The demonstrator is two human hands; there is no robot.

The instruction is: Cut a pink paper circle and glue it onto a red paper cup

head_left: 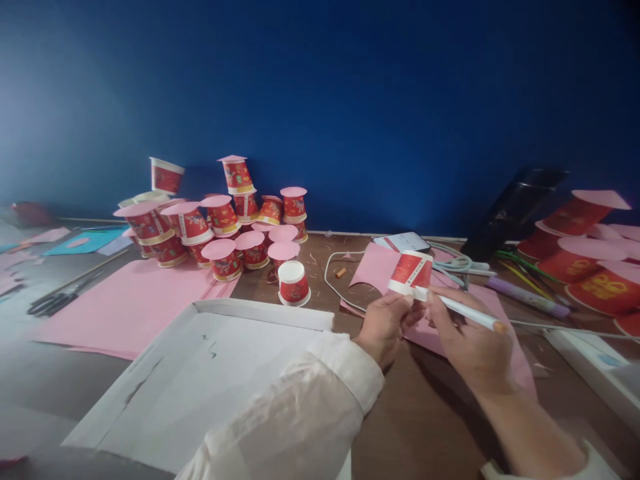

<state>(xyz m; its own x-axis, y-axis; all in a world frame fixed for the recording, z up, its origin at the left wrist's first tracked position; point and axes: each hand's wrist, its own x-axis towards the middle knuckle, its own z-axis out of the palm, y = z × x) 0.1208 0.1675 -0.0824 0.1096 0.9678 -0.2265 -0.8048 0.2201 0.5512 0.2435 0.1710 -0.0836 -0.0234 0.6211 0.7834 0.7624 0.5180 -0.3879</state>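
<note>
My left hand (pixel 383 327) grips a red and white paper cup (pixel 413 270) by its lower rim, holding it tilted above the table. In my right hand (pixel 470 347) is a white pen-like stick (pixel 470 311) with an orange end; its tip meets the cup's rim near my left fingers. I cannot make out exactly what the tip does there. To the left stands a single upside-down paper cup (pixel 294 283) with a bare white base. Behind it are several stacked red cups (pixel 220 260) topped with pink paper discs.
A white shallow box lid (pixel 215 373) lies at the front left, over pink paper sheets (pixel 135 300) near black scissors (pixel 57 300). A phone (pixel 403 241), a coiled cable (pixel 450 260), a black bottle (pixel 510 210) and more red cups (pixel 600 260) sit to the right.
</note>
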